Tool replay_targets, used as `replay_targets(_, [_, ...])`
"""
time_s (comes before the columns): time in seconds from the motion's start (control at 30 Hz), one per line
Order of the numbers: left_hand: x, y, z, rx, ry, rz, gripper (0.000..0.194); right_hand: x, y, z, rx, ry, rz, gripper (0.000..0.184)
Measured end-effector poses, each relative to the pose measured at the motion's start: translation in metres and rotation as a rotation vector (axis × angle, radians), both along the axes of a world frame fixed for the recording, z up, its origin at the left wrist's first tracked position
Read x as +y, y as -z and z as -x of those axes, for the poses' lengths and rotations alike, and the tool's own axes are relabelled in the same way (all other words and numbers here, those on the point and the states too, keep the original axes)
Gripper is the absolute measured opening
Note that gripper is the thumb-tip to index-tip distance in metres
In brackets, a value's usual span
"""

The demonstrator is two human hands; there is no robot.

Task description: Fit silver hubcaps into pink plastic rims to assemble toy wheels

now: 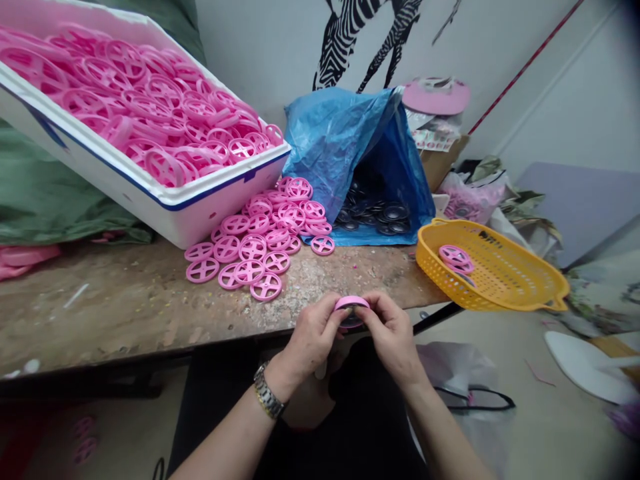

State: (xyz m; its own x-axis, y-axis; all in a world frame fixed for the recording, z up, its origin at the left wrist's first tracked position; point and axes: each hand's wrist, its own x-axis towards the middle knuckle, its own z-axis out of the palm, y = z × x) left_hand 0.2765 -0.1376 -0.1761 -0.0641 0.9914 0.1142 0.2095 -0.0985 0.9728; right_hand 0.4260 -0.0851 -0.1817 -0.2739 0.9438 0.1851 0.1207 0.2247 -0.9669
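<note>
Between my two hands, just off the table's front edge, is a pink wheel ring (352,302) with a dark disc (351,319) set against it. My left hand (316,331) grips its left side, thumb pressed on the disc. From the right, my right hand (392,333) pinches the same wheel with its thumb on the dark face. Behind them lies a heap of pink spoked wheels (253,247) on the tabletop. Dark round discs (370,212) fill the mouth of a blue plastic bag (325,140). Whether the disc sits fully inside the ring, I cannot tell.
A white foam box (235,193) full of pink wheels leans at the back left. At right, a yellow basket (520,300) holding a few wheels overhangs the worn wooden table (125,307). A pale plastic bag (460,367) stands on the floor below.
</note>
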Motion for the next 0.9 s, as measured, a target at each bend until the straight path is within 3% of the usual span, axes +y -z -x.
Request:
replay_targets(0.2, [0.004,-0.004,0.003,-0.010,0.044,0.123,0.028,0.003,0.004,0.001,0.027,-0.048,0.053,0.015])
replay_targets(0.37, [0.005,-0.009,0.004,0.232,-0.061,0.016,0.029,0.000,0.003,0.005,0.075,-0.106,0.097,0.018])
replay_targets(0.47, [0.004,-0.007,0.002,0.165,-0.090,0.024,0.030,-0.002,0.002,0.004,0.130,-0.157,0.146,0.016])
replay_targets(0.57, [0.004,-0.009,0.002,0.017,0.038,0.112,0.028,-0.003,0.003,-0.002,0.150,-0.126,0.147,0.017])
replay_targets(0.7, [0.003,-0.015,0.002,0.010,0.247,0.173,0.025,-0.006,0.005,-0.012,0.125,-0.015,0.099,0.014])
replay_targets(0.83, [0.005,-0.014,-0.008,-0.017,0.222,0.107,0.033,-0.008,-0.001,-0.020,0.073,-0.004,0.073,0.015])
replay_targets(0.9, [0.007,-0.011,-0.013,-0.040,0.171,0.060,0.045,-0.003,-0.011,-0.029,0.014,0.053,-0.013,0.017])
